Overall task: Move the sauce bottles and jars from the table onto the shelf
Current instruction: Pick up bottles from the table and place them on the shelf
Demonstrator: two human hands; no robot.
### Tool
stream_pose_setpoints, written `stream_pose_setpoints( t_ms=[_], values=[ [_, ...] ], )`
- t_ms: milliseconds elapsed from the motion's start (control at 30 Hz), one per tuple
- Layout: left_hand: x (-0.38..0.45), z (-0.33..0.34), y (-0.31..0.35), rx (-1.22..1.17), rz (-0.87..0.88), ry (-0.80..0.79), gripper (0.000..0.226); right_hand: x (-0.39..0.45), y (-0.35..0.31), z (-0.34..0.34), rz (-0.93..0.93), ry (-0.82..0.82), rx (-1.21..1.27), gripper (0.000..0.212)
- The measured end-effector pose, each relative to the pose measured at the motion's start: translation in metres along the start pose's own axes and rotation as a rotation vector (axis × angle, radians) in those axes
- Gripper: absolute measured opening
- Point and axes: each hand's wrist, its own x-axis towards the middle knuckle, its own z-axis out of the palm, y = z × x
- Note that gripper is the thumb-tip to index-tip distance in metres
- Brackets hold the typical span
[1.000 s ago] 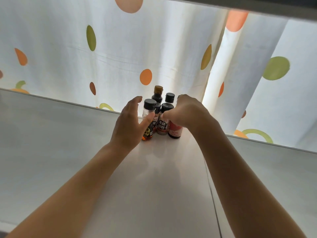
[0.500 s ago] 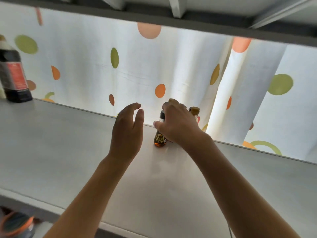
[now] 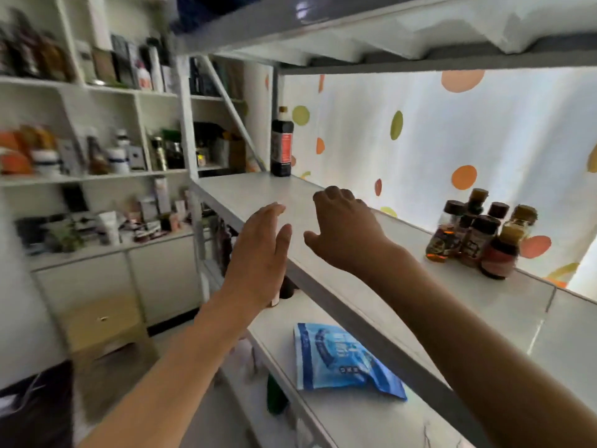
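Sauce bottles [image 3: 478,234] stand clustered at the back of the shelf [image 3: 403,286], a tall dark bottle [image 3: 282,143] further left. Both hands, left hand [image 3: 258,253] and right hand [image 3: 345,227], hover empty with fingers relaxed. The tabletop is out of view, so what is left is unclear.

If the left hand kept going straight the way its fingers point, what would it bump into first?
Probably nothing soon. The left hand, open, points up along the shelf; the tall dark sauce bottle at the far end lies roughly that way, though depth is unclear.
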Motion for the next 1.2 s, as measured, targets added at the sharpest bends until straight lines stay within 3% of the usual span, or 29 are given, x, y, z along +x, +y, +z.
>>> stream_pose_setpoints(
  t_ms=[267,600,900,1200],
  values=[
    [-0.092,-0.110,-0.029,0.268,-0.144,0.116,0.047,-0.049,-0.115,0.019,-0.322,0.083,0.110,0.043],
    [-0.240,-0.224,-0.095,0.501,-0.340,0.246,0.044,-0.130,-0.285,0.065,-0.488,0.158,0.454,0.030],
    [-0.439,-0.371,-0.159,0.710,-0.594,0.225,0.051,-0.248,-0.505,0.079,-0.722,0.016,0.646,0.035],
    [-0.612,-0.509,-0.193,0.789,-0.774,0.318,0.055,-0.364,-0.707,0.063,-0.914,-0.147,0.702,0.039]
  ],
)
